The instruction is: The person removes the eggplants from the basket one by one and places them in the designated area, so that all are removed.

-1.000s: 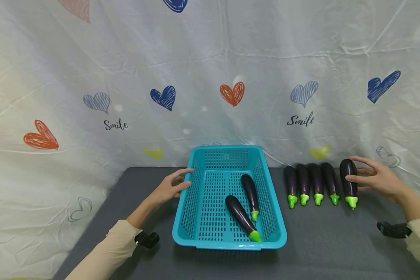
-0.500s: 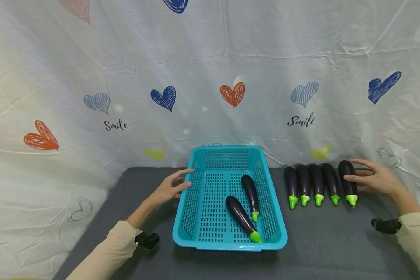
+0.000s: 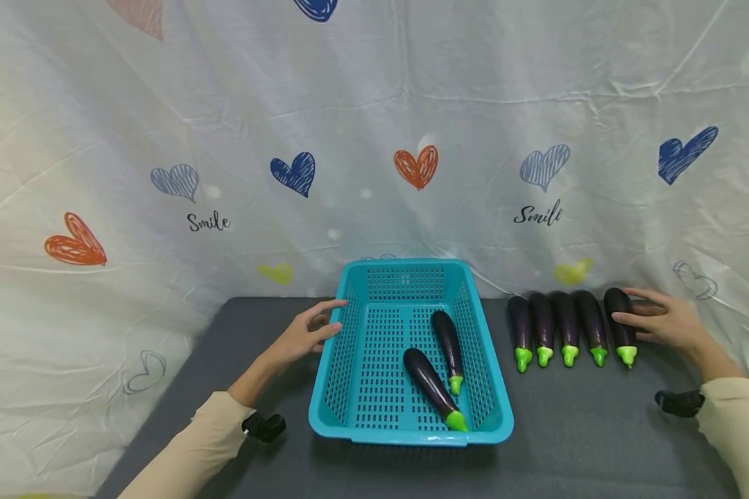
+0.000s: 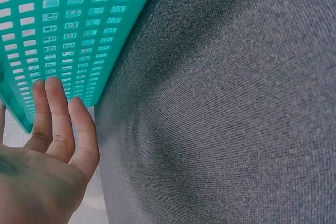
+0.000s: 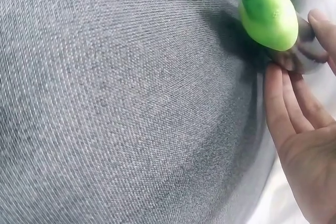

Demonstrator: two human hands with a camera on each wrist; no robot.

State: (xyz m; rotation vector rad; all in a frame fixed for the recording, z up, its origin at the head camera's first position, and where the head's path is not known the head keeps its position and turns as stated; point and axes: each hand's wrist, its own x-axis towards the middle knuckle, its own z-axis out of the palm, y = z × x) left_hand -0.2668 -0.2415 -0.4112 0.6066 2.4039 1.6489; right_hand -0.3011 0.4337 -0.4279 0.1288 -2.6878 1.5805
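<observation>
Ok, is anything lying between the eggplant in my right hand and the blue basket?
Yes: four eggplants lie side by side on the dark tabletop between the held eggplant and the basket. Nothing visible separates your right hand from the held eggplant.

- One blue basket (image 3: 410, 437) on the bench (image 3: 574, 443)
- Two eggplants (image 3: 426, 378) inside the basket
- Five eggplants (image 3: 563, 319) in a row near the bench's far edge, making seven
- Two hands: one left hand (image 3: 306, 334), one right hand (image 3: 669, 322)
- Two black wrist devices (image 3: 264, 427)

Turquoise basket (image 3: 410, 436), dark purple eggplants (image 3: 429, 382), green caps (image 3: 456, 421), grey tabletop (image 3: 574, 430), heart-printed white cloth (image 3: 349, 76)
</observation>
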